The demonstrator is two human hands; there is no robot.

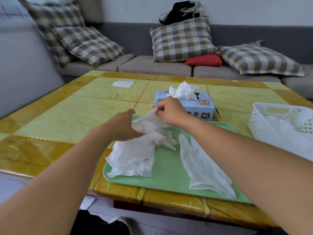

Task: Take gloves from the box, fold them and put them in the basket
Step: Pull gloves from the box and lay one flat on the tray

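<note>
A blue glove box (199, 107) stands past the green tray (169, 177), with white gloves (183, 90) sticking out of its top. My right hand (171, 111) pinches the end of a white glove (149, 122) above the tray's far edge. My left hand (122, 126) holds the same glove lower down, its fingers hidden behind the material. A crumpled heap of gloves (133, 158) lies on the tray's left side. One glove (201, 165) lies flat on the tray's right side. The white basket (264, 116) at the right holds gloves.
The yellow tiled table (67, 116) carries a white paper piece (122, 83) at the back. A grey sofa (152, 65) with checked cushions and a red cushion (204, 60) runs behind the table. The table's near edge is just below the tray.
</note>
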